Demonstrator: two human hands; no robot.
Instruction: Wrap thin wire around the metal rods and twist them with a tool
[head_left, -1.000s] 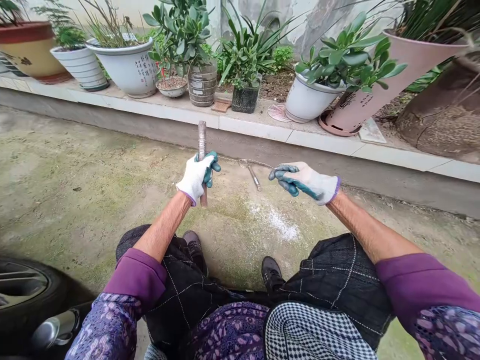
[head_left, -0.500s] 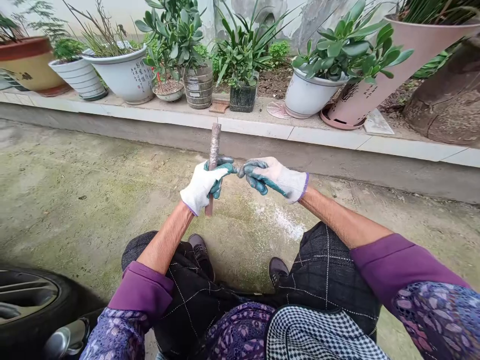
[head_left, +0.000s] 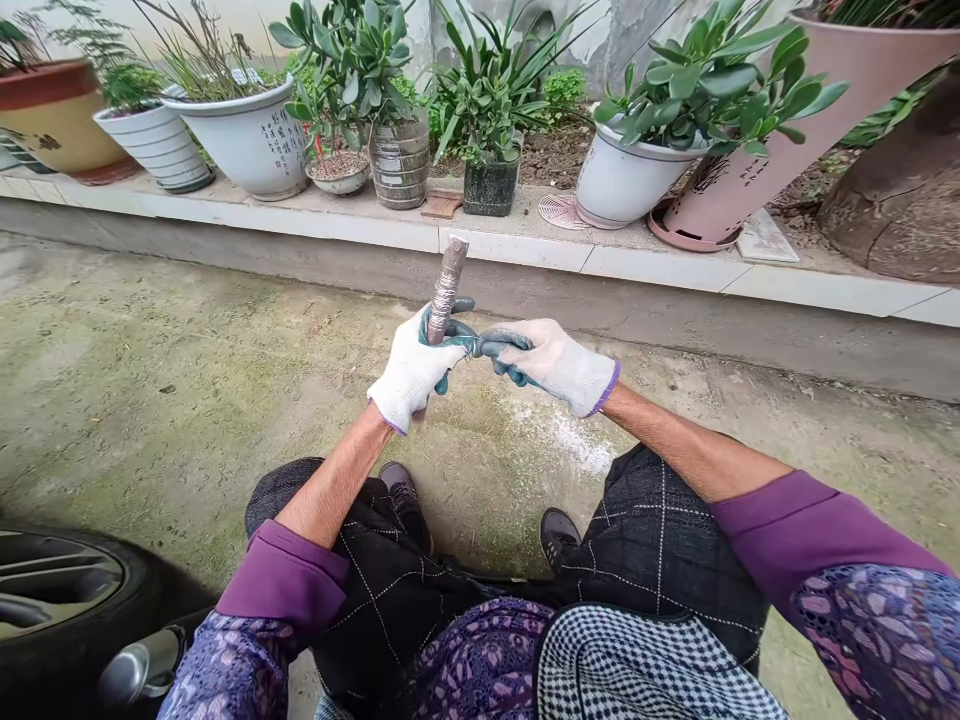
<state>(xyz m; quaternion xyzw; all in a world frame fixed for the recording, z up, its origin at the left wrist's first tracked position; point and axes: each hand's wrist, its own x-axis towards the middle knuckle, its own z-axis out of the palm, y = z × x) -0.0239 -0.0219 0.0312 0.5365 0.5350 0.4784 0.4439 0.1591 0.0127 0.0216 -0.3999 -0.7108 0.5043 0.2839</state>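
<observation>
In the head view, the left hand in a white knitted glove with teal-coated fingers [head_left: 415, 365] has its grip closed around a grey-brown, round, straight stick [head_left: 452, 262], which is held above the mossy grey concrete floor [head_left: 247, 350], between the knees and the ledge, its top tilted to the right. Around the stick, above this hand, lie close turns of thin, silver-coloured metal wire [head_left: 445, 293]. The right hand in a similar white and teal glove [head_left: 551, 362] has its fingers drawn together against the left fingertips; I judge that its grip pinches the wire there. To handle this well, the left hand should hold the stick firmly so that it does not roll, and the right should pull with an even, gentle tension, because a sudden jerk could kink the wire or loosen the turns. It would be wise to guide the wire near its end, with the sharp tip away from the glove. The meeting point of the fingers is hard to make out: only small shiny pieces show, and the end of the wire is hidden. The glove covers the stick's middle, and its lower end is mostly concealed.
</observation>
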